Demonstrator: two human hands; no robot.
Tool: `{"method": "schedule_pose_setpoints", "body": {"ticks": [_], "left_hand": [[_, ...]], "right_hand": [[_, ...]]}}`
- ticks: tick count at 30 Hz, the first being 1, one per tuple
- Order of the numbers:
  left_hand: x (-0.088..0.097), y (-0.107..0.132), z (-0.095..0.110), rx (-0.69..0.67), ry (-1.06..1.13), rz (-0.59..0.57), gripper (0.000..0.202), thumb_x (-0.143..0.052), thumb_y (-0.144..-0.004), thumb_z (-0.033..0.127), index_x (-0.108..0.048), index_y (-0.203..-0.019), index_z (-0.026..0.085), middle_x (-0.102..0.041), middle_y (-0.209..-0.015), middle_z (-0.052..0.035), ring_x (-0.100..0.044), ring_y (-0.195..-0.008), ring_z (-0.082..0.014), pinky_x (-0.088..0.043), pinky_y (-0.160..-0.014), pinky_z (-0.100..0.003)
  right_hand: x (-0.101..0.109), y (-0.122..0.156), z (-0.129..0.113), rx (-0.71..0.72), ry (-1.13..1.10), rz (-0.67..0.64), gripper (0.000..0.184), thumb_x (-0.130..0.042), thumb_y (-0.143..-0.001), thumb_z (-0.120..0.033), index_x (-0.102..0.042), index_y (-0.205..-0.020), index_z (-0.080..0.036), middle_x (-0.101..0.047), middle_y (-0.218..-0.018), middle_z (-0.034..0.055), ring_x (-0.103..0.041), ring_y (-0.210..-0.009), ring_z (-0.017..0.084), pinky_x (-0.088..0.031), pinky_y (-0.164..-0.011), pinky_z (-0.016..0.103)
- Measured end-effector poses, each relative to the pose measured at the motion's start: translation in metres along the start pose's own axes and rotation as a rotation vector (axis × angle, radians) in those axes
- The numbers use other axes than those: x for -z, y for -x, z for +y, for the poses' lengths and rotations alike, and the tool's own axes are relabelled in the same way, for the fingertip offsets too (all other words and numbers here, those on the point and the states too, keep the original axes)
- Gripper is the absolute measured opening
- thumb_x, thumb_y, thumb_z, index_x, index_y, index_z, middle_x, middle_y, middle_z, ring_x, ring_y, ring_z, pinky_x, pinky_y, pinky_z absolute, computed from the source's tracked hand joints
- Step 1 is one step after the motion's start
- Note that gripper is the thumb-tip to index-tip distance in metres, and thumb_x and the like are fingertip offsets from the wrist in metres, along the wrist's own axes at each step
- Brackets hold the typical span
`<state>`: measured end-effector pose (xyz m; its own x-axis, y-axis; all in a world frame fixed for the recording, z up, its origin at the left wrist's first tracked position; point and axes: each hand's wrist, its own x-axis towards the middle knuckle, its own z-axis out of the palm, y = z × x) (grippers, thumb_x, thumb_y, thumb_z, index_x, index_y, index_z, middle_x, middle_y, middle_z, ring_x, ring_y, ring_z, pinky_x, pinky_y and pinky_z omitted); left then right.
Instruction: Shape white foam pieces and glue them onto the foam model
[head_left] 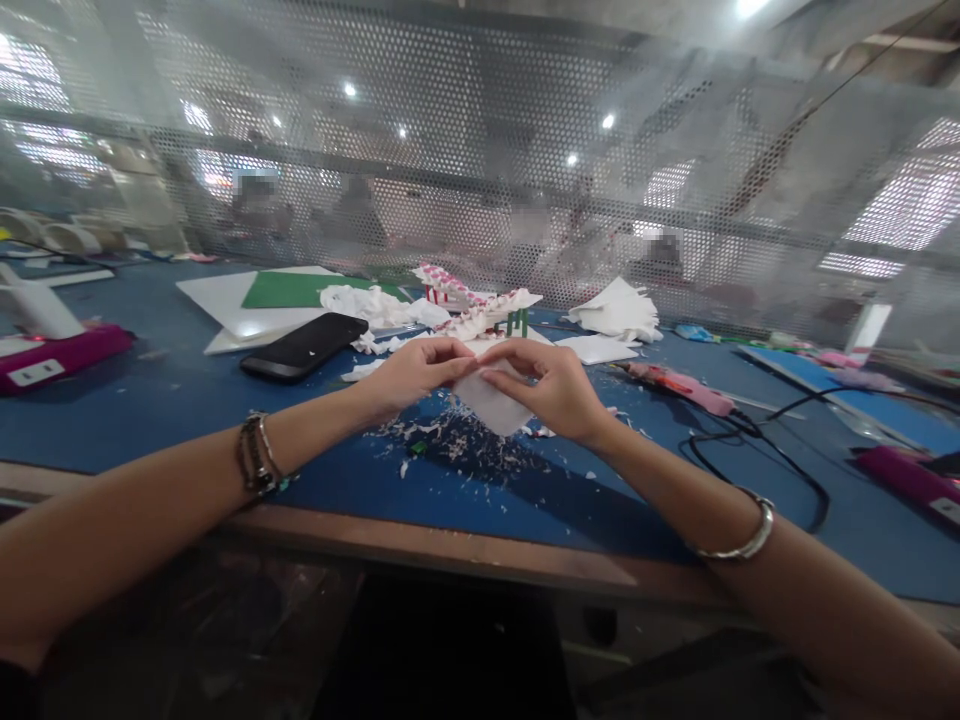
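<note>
Between my two hands, above the blue table [330, 490], is a thin white sheet [493, 402] that looks like paper or fabric. My left hand [420, 372] pinches its upper left edge between thumb and forefinger. On the other side my right hand [551, 385] pinches the same sheet near its top, fingers bent. The fingertips of both hands almost meet. Beneath the sheet lie many small white scraps [480, 465] and a little green piece [418, 449]. Just behind the hands are white pieces with red and pink marks [487, 315].
A black phone [306, 347] lies left of my hands, near white sheets and a green sheet [292, 289]. Crumpled white pieces [619, 310] sit at the back. To the right is a pink corded tool [679, 388]. Purple power strips [67, 358] flank the table; a perforated screen [450, 130] stands behind.
</note>
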<state>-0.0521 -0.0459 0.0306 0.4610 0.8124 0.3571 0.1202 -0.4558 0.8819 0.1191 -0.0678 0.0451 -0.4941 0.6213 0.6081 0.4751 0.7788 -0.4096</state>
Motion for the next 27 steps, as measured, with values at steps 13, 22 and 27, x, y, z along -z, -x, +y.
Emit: {"method": "schedule_pose_setpoints", "body": {"ticks": [13,22,27], "left_hand": [[-0.0016,-0.0005,0.0025,-0.03,0.009,-0.021,0.01,-0.053,-0.068,0.021,-0.057,-0.07,0.013,-0.052,-0.06,0.0028,-0.045,-0.055,-0.0057,-0.035,-0.052,-0.017],[-0.0038,0.0026,-0.0011,-0.179,-0.108,0.056,0.016,-0.051,-0.07,0.025,-0.059,-0.075,0.012,-0.058,-0.067,-0.0007,-0.049,-0.061,-0.0075,-0.04,-0.057,-0.018],[-0.0039,0.0041,0.0004,-0.293,-0.295,0.092,0.016,-0.048,-0.073,0.022,-0.059,-0.074,0.011,-0.06,-0.069,-0.002,-0.051,-0.061,-0.0076,-0.041,-0.057,-0.017]], "right_hand": [[-0.0008,-0.0002,0.0025,0.032,0.098,0.03,0.012,-0.052,-0.076,-0.026,-0.06,-0.075,-0.017,-0.063,-0.072,0.0005,-0.054,-0.063,0.009,-0.038,-0.058,0.02],[-0.0023,-0.0016,-0.0002,-0.023,0.042,0.111,0.009,-0.055,-0.073,-0.025,-0.057,-0.071,-0.016,-0.061,-0.069,0.0004,-0.053,-0.064,0.009,-0.039,-0.06,0.022],[-0.0043,-0.0021,-0.0008,-0.025,0.091,0.088,0.008,-0.052,-0.074,-0.023,-0.054,-0.07,-0.016,-0.06,-0.066,-0.0003,-0.051,-0.061,0.008,-0.038,-0.058,0.021]]}}
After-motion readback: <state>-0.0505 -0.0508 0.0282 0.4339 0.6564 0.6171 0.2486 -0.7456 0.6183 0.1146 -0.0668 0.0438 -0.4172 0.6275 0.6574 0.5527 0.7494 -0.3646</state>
